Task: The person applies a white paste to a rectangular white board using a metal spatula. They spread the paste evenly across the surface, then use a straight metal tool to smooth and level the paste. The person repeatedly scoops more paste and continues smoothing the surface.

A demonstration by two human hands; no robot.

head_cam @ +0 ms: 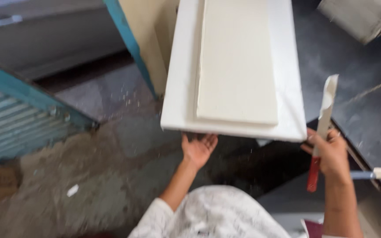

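The left hand (198, 149) props the near edge of a white panel (234, 66) from below, fingers spread open. The right hand (329, 152), just beside the panel's corner, is clamped on a red-handled putty knife (323, 128).

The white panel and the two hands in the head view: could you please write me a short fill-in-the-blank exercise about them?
1. The left hand touches the near edge of the ____ panel.
2. The right hand grips a putty knife by its ____ handle.
3. The knife's blade points ____.
Missing words: white; red; upward
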